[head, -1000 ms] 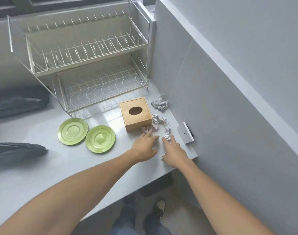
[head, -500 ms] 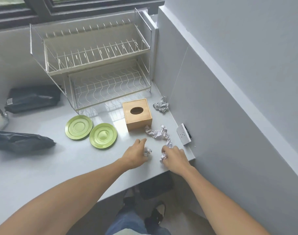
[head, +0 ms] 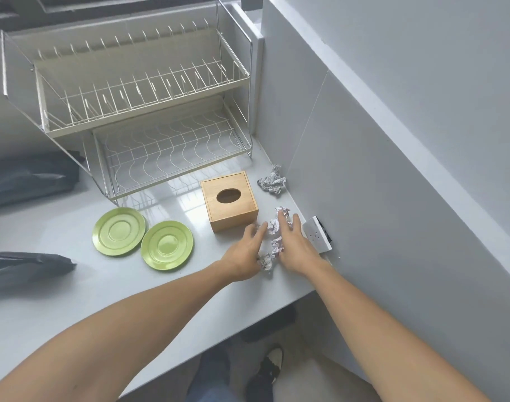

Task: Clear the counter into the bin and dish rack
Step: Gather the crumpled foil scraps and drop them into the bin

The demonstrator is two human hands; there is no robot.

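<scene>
Home kitchen corner | two-tier wire dish rack stands empty on a pale grey worktop | two green plates lie flat before it | wooden tissue box beside crumpled paper | wall socket on plain grey wall

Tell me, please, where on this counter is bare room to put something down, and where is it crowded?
Bare room: the near counter in front of the two green plates. Both dish rack tiers are also empty. Crowded: the right corner, where both hands gather crumpled papers between the wooden tissue box and the wall socket.
</scene>
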